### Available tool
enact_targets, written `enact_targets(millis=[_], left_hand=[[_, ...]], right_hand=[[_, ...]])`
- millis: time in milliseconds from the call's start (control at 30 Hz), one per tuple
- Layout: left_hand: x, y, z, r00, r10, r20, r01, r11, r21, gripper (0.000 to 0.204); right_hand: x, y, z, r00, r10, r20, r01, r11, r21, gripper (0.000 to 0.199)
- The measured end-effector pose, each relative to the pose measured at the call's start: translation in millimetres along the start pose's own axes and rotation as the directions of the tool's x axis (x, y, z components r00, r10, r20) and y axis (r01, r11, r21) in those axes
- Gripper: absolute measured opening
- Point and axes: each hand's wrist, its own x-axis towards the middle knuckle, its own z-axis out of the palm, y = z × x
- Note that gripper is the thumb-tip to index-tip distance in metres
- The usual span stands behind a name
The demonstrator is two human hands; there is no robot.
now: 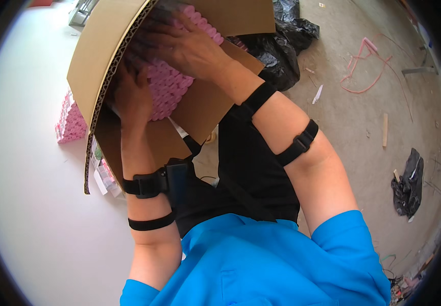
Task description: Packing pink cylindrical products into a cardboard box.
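Note:
An opened cardboard box (225, 97) leans toward me at the upper left. Inside it lies a tight stack of pink rolled pieces (167, 92) with round ends; their exact kind I cannot make out. My right hand (190, 51) reaches in over the top of the stack, its fingers stretched out and blurred at the tips. Beside the stack's left side, close to the box wall, is my left hand (132, 94). Its fingers point into the box, apart and partly lost in shadow and blur. Neither hand visibly grips anything.
More pink pieces (72, 120) stand piled on the white table (37, 204), left of the box. Small printed packages (105, 173) lie beneath a flap. Black plastic bags (287, 51) sit behind the box. On the floor are a pink cord (356, 66), a wooden strip (385, 130) and another black bag (408, 183).

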Motion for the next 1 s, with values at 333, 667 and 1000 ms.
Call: enact_targets(millis=[333,667,1000], left_hand=[[-0.2,1.1,-8.6,0.982,0.189,0.002,-0.187,0.968,0.166,0.051],[-3.4,9.6,-19.0,0.989,0.149,-0.013,-0.149,0.973,-0.179,0.060],[-52.2,13.1,-36.4,0.954,0.249,-0.165,-0.203,0.945,0.255,0.067]], right_hand=[[5.7,-3.5,-2.5,0.999,-0.012,-0.052,0.011,1.000,-0.019,0.039],[11.9,-16.3,2.2,0.995,0.043,-0.094,-0.046,0.998,-0.039,0.057],[8.9,-16.2,4.4,0.990,0.069,-0.124,-0.078,0.994,-0.072,0.049]])
